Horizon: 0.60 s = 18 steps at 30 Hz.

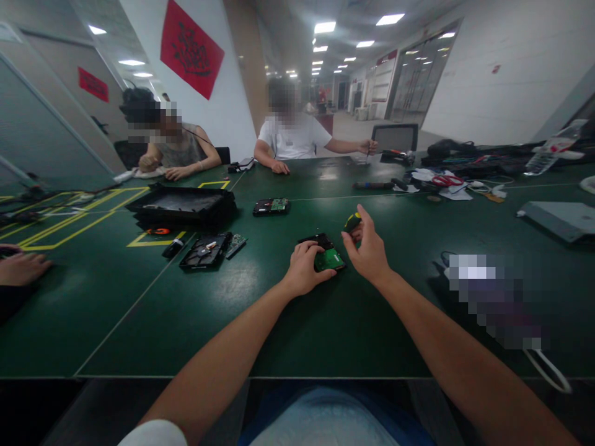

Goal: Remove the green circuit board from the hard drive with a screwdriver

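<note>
A hard drive [331, 259] with a green circuit board facing up lies on the green table in front of me. My left hand [307, 265] grips its near left side, thumb along the near edge and fingers over the top. Just right of the drive, my right hand [365, 248] is raised with its fingers closed around a screwdriver [352, 222]. Only the yellow and dark green handle shows; its shaft cannot be made out. Small dark bits at the drive's far end are too blurred to name.
Left of my hands lie an opened drive case [204, 253], a loose circuit board [235, 245] and a black tray [183, 205]. Another hard drive [271, 206] sits farther back. Red scissors [447, 180], a bottle [553, 148] and a grey metal box [560, 220] are at right. Two people sit opposite; another person's hand [23, 267] rests at left.
</note>
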Available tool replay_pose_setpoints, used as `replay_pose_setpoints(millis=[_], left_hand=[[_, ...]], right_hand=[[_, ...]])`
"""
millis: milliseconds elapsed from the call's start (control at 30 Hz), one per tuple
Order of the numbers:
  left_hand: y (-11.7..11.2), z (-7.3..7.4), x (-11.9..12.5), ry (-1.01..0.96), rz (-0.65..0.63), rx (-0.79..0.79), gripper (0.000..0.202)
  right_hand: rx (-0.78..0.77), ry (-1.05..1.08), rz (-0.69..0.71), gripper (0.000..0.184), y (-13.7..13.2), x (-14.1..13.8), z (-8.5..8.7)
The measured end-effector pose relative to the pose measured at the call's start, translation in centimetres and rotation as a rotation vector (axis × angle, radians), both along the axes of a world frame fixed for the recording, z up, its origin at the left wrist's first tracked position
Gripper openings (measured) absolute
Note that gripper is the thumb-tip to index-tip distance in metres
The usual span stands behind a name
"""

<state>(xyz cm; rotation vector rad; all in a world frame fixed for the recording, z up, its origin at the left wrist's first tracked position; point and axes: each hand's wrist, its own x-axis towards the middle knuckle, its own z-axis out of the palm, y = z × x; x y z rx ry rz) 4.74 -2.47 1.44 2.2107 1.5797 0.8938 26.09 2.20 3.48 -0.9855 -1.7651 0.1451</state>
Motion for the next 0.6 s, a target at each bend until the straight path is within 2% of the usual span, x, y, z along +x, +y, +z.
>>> replay_pose_setpoints(millis=[133, 600], left_hand=[[0.04, -0.05, -0.04, 0.005, -0.002, -0.002, 0.058], [-0.03, 0.08, 0.02, 0.007, -0.004, 0.005, 0.059]], right_hand=[[0.034, -0.022, 0.003, 0.071, -0.18, 0.0, 0.22], [0.033, -0.05, -0.009, 0.074, -0.18, 0.05, 0.4]])
